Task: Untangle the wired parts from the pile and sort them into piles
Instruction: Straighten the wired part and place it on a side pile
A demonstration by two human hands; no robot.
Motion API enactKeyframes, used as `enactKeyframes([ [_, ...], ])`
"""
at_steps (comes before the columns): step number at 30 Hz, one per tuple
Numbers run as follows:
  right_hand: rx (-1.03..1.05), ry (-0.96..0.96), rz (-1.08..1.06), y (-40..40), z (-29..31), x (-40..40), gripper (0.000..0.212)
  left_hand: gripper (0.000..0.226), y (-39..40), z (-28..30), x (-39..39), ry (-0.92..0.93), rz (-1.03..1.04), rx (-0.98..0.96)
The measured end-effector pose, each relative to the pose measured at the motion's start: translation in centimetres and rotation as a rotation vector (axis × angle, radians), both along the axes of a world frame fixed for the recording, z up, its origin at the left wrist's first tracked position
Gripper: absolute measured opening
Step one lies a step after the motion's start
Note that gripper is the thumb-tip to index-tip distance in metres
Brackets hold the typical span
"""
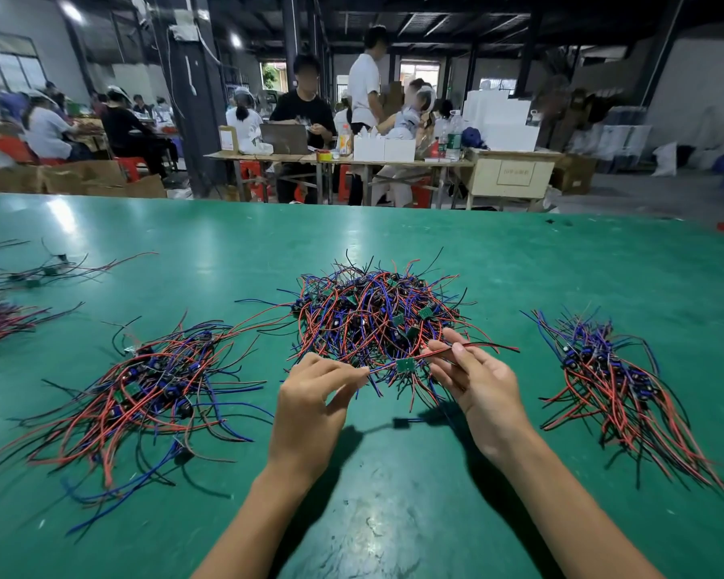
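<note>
Both hands pinch the wires of one small board at the near edge of the central tangle.

On the green table (393,516), a loose left pile (143,382) of red, blue and black wired parts lies spread out to the left of the hands. The left hand (310,399) is raised just above the table with its fingertips closed on the red and blue leads running left from a small green circuit board (405,364). That board hangs between the two hands, just in front of the central pile (373,315), whose strands still cross around it. The right hand (473,378) pinches the red and black leads on the board's right side between thumb and fingers; their free ends stick out to the right past the thumb. Farther right, well apart, lies a tidier right pile (615,378) with its wires running roughly parallel.
</note>
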State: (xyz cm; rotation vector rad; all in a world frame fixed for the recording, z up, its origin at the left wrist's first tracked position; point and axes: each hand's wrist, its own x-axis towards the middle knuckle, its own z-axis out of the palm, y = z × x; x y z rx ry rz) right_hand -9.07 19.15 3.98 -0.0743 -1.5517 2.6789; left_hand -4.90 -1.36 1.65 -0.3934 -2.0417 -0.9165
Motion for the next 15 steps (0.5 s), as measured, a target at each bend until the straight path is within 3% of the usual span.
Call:
enactKeyframes([
  [6,0.021,0.016,-0.168,0.7,0.5,0.0,0.010,0.006,0.7,0.1,0.1,-0.208,-0.001,0.223],
  [15,0.058,0.046,-0.159,1.2,0.3,-0.2,0.014,0.013,0.3,0.3,-0.3,-0.404,-0.013,0.346],
])
